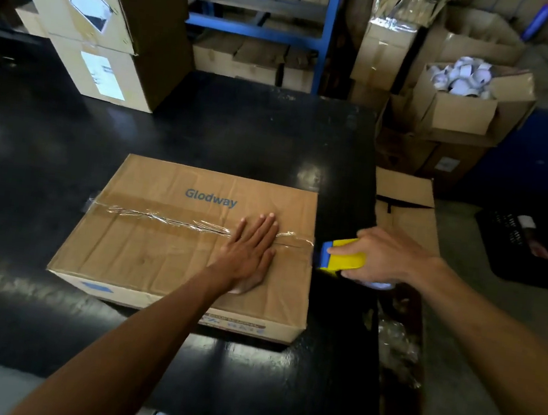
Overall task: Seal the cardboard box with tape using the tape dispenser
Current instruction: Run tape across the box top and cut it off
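Lower frame, nearest: two bare forearms reaching up and in from the bottom edge over the black table [65, 154].

Centre frame: cardboard box [170, 256] lying flat on the table, flaps closed, "Glodway" printed toward its far edge. Clear tape [161, 217] running along the centre seam from the box's left edge toward the right, wrinkling and glinting along most of its length; over the last stretch near the right edge, seam line showing dark and coverage hard to judge.

Centre, on the box: left hand [249, 254] lying flat, fingers spread wide, holding nothing, pressing the lid across the seam right of the middle.

Centre right, just off the box's right edge: right hand [387, 257] wrapping closed around the yellow and blue tape dispenser [342, 255], its blue front end sitting close to the box corner, roll largely hidden under the hand.

Risks, judged from here:
- Tearing short of the side wall, leaving no overhang and a lifting tape end.
- Pulling at an angle, dragging the strip off the seam.
- Wrinkles staying unpressed, weakening the bond.
- Box sliding on the glossy table if the flat hand eases off.
- Cutter edge passing near the left fingertips.

Upper left: stacked cartons [90, 29]. Upper centre: blue shelving [328, 34]. Upper right: open carton holding white rolls [458, 102].
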{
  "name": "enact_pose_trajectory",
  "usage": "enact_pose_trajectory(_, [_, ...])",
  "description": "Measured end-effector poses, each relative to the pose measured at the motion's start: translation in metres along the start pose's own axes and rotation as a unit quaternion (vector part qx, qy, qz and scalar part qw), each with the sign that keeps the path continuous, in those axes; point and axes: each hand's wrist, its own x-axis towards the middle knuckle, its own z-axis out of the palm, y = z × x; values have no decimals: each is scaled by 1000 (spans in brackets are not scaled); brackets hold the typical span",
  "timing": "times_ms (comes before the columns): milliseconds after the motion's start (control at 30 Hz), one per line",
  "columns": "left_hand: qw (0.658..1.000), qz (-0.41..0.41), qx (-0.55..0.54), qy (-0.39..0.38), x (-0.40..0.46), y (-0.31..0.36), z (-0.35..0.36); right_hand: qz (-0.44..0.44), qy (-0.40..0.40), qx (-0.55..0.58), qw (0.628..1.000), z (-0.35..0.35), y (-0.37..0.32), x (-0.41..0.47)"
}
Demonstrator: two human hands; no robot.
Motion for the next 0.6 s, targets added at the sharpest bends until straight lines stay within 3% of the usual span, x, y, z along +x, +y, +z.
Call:
enact_pose_trajectory(300, [1000, 7, -10, -4, -2, 0, -2, -22, 16, -71, 997, 14, -32, 17])
enact_pose_trajectory(500, [999, 19, -39, 7, -2, 2, -4, 19, 20, -80, 996, -16, -24, 17])
enact_pose_trajectory(600, [987, -106, -99, 71, -13, -11, -7, 45, 77, -45, 995, -52, -18, 20])
